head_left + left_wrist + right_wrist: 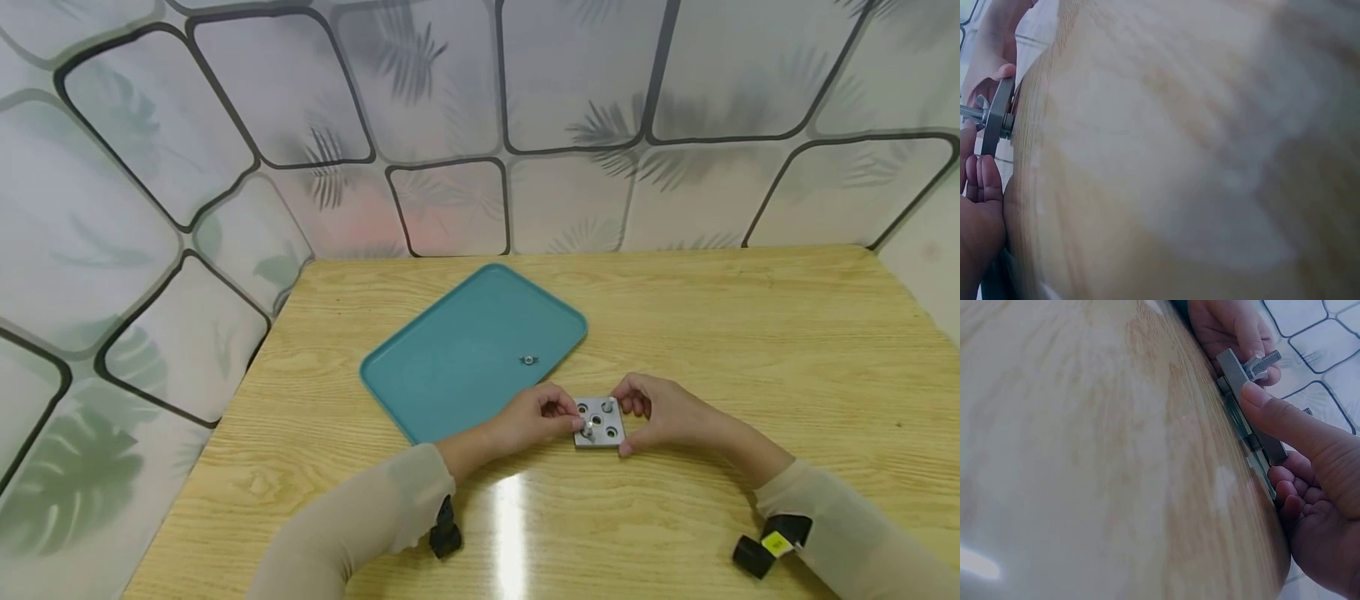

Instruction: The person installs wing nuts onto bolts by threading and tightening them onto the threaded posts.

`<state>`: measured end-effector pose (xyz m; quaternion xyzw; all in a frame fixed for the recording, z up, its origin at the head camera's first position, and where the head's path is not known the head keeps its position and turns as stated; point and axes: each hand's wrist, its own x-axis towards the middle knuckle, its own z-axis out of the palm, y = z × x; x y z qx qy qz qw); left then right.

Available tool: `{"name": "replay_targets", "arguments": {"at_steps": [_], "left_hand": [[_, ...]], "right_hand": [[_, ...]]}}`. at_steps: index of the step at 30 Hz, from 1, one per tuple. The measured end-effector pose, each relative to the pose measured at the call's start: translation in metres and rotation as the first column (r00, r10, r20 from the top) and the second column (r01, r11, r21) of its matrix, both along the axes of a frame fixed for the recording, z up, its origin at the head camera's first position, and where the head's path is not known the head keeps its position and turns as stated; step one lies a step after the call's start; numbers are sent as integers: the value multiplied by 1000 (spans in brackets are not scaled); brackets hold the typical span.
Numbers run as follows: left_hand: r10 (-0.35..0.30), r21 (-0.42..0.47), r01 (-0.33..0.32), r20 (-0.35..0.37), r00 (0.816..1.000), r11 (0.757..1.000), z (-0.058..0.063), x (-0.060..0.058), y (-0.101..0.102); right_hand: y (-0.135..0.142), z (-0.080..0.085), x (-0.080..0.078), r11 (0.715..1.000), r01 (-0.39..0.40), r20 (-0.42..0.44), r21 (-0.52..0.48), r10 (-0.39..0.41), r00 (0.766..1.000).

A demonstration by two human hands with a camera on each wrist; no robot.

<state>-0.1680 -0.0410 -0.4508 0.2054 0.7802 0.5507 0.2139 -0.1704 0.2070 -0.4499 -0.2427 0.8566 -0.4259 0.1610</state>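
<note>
Table [795,333]: yellowish wood-look top, grain visible, glossy, bright glare streak [510,525] toward the near side. Teal tray [457,358] lies flat on it, left of centre, set askew, one corner pointing at the table's far edge. Square metal plate [600,435] is at table level, just beside the tray on its right, not overlapping it. Bolt heads [1007,126] stick out under the plate; can't tell if they touch the wood.

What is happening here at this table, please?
A person's left hand pinches a wing nut on a bolt that stands up from a small metal plate. The right hand grips the plate at its right side. Another wing nut lies loose on the teal tray.
</note>
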Motion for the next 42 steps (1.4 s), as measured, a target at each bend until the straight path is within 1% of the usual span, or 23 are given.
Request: {"name": "replay_targets", "arguments": {"at_steps": [3, 6, 10, 13, 21, 27, 31, 36, 42], "left_hand": [[-22, -15, 22, -8, 1000, 1000, 1, 0, -1], [-64, -32, 63, -24, 998, 998, 2, 0, -2], [-123, -55, 119, -73, 990, 991, 3, 1, -2], [-141, -60, 136, -100, 985, 989, 3, 2, -2], [-131, -46, 128, -93, 987, 991, 3, 2, -2], [-123, -45, 120, -68, 990, 992, 2, 1, -2], [-113, -54, 110, -64, 991, 992, 2, 2, -1], [-97, -45, 94, -58, 994, 995, 1, 4, -1], [-90, -36, 88, -51, 995, 995, 2, 3, -2]], "right_hand": [[0, 0, 0, 1000, -2, 5, -2, 2, 1000], [1, 0, 0, 1000, -3, 8, 0, 3, 1000], [1, 0, 0, 1000, -4, 7, -3, 4, 1000], [1, 0, 1, 1000, -8, 9, -10, 8, 1000], [1, 0, 0, 1000, -13, 24, -11, 13, 1000], [1, 0, 0, 1000, -9, 34, -13, 9, 999], [1, -1, 0, 1000, -8, 23, -10, 9, 1000], [1, -2, 0, 1000, -8, 13, -11, 8, 1000], [0, 0, 0, 1000, -6, 12, -3, 6, 1000]]}}
